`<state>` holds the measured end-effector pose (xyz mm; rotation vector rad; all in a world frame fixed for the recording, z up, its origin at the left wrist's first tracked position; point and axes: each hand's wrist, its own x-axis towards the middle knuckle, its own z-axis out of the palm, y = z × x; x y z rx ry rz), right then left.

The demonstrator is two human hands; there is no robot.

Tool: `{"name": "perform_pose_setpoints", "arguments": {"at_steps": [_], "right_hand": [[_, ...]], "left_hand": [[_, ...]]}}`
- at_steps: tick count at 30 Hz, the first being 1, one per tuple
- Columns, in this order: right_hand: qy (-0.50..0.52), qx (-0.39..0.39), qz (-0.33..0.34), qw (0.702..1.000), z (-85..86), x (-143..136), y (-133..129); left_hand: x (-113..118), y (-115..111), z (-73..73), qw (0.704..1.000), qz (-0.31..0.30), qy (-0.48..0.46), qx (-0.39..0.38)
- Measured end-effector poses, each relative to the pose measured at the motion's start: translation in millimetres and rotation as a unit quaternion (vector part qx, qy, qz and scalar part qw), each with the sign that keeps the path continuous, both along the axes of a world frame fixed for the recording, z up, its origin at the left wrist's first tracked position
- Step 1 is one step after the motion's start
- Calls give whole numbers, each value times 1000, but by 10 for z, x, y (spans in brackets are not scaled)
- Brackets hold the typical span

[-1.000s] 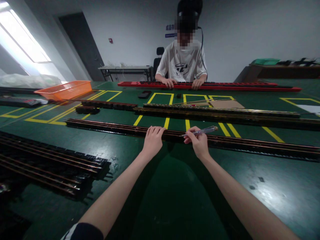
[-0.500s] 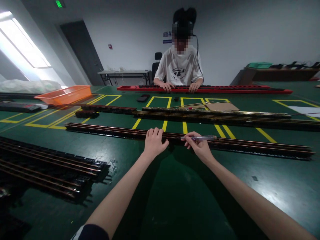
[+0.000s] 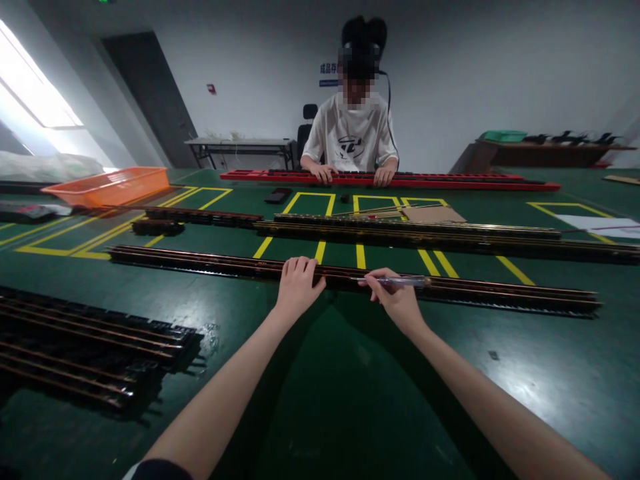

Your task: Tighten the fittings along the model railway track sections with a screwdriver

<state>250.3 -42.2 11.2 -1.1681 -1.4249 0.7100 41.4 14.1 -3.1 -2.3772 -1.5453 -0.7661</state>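
Observation:
A long black rail [image 3: 475, 291] with copper-coloured strips lies across the green table in front of me. My left hand [image 3: 299, 285] grips it near its middle, fingers bent over the far side and thumb on the near side. To the right, my right hand [image 3: 397, 300] pinches a screwdriver [image 3: 407, 281] with a clear, purplish handle. The screwdriver lies almost level along the rail, its thin shaft pointing left toward my left hand. Whether its tip touches the rail I cannot tell.
Farther back lie more dark rails [image 3: 450, 239], a piece of cardboard [image 3: 434, 213] and an orange basket [image 3: 113, 189]. Several strip-lined black rails [image 3: 90, 327] lie at the near left. Opposite, a person [image 3: 350, 133] rests both hands on a long red rail [image 3: 450, 181].
My view has turned slightly, so most things sit a little farther left. Both hands keep their hold, with the screwdriver at nearly the same place along the rail.

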Motion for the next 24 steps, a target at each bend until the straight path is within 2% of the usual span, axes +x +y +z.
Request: {"name": "perform_pose_setpoints", "arguments": {"at_steps": [6,14,24], "right_hand": [[-23,6,-1,1000,7,2,2],[18,30,-53,998,-23,8,-13],[26,13,-21,999,-28,30,9]], "left_hand": [[-6,16,-47,998,-45,11,32],[-11,21,-31,998,-61,13,-1],[-14,21,-36,998,-61,14,3]]}}
